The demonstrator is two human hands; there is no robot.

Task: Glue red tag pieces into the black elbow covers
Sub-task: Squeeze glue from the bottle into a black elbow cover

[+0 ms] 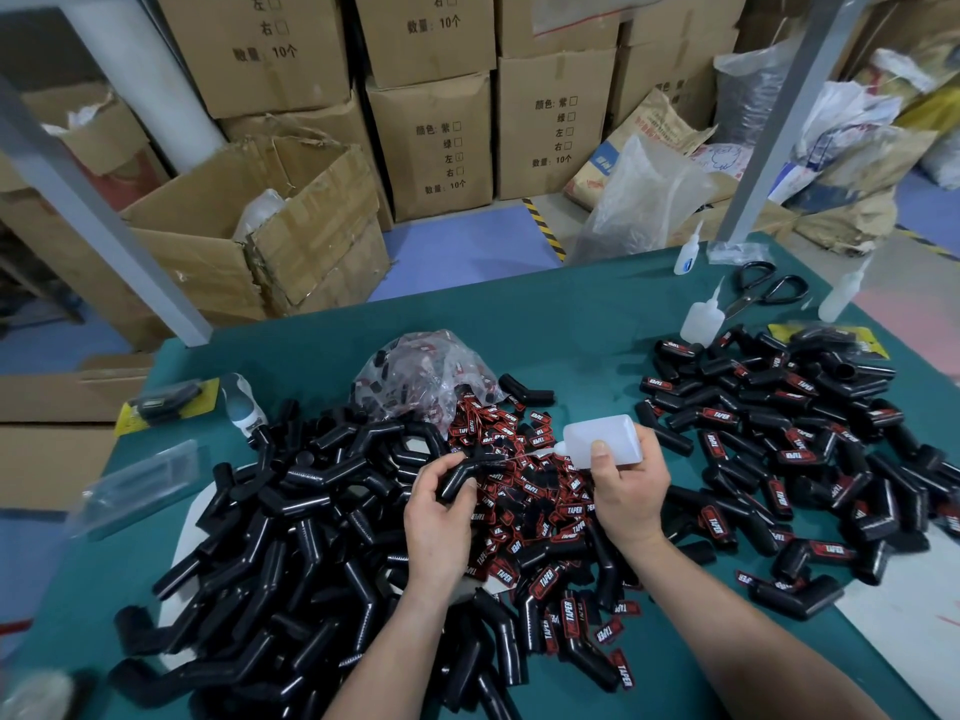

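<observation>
Fingers (pixel 432 469) of the left hand (pixel 436 522) curl round a black elbow cover (pixel 456 479) at frame centre. The right hand (pixel 631 491) grips a glue bottle (pixel 605 433), its nozzle pointing at the cover, above red tag pieces (pixel 540 501) heaped on the green surface (pixel 571 324).

A storeroom is crowding in behind a green-topped work table (pixel 519 314)

Printed cardboard cartons (pixel 431 142) are standing stacked along the back. A torn open box (pixel 260 226) is sagging on the blue floor (pixel 467 252) at the left, near a white round column (pixel 150 80). A yellow-and-black hazard stripe (pixel 545 228) is running across the floor towards the table. Paper sacks (pixel 660 122) and a clear plastic bag (pixel 639 205) are leaning in a heap at the right. Grey metal posts (pixel 98 210) are rising at the table's far corners, and flat, even light is falling over everything
</observation>
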